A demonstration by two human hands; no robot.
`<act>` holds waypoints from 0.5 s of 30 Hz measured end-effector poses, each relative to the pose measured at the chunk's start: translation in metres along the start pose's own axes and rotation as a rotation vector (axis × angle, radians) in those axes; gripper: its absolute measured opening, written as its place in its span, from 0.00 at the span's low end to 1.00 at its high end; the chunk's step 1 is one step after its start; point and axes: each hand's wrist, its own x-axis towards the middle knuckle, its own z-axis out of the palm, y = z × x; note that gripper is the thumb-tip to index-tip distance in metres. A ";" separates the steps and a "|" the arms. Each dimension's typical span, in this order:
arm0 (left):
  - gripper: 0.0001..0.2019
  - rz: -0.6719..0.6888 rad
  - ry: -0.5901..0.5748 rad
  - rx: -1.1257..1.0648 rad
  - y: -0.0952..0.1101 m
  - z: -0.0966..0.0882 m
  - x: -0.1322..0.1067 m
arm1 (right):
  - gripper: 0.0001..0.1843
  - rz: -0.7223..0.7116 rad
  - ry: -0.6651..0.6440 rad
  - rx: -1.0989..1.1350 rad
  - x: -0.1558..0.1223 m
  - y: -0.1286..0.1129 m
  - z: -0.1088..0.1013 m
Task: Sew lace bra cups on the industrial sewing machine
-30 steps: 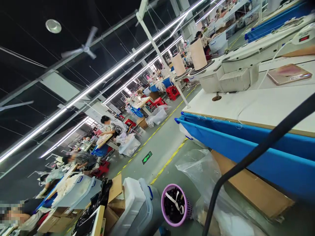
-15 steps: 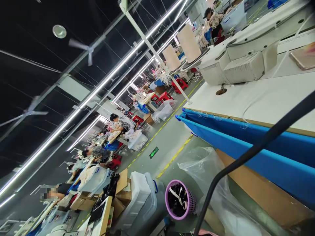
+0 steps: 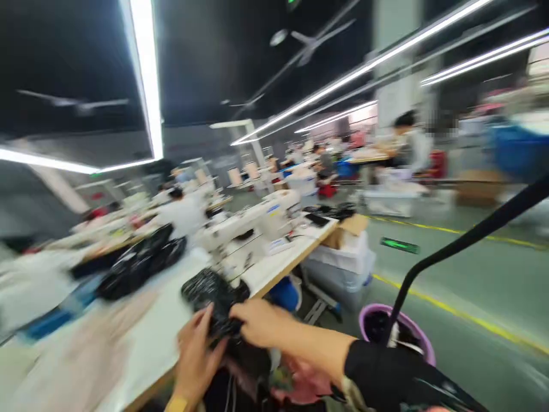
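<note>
Holding, head view: right hand (image 3: 259, 320) curled tight on crumpled black plastic bag (image 3: 214, 297), at its right side
Left hand (image 3: 197, 346): thumb and fingers apart, against the bag's near left side; blurred, can't tell how firm
Bag spot: near edge of white table (image 3: 160, 329), in front of white sewing machine (image 3: 261, 223); resting or lifted, can't tell
Table left: second black bag (image 3: 137, 263), pale fabric (image 3: 81, 360), both blurred
Floor right: purple basket (image 3: 429, 352), dark contents
</note>
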 end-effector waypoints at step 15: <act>0.09 -0.111 -0.082 0.397 -0.160 0.040 0.045 | 0.14 -0.507 0.183 0.042 0.125 0.014 0.101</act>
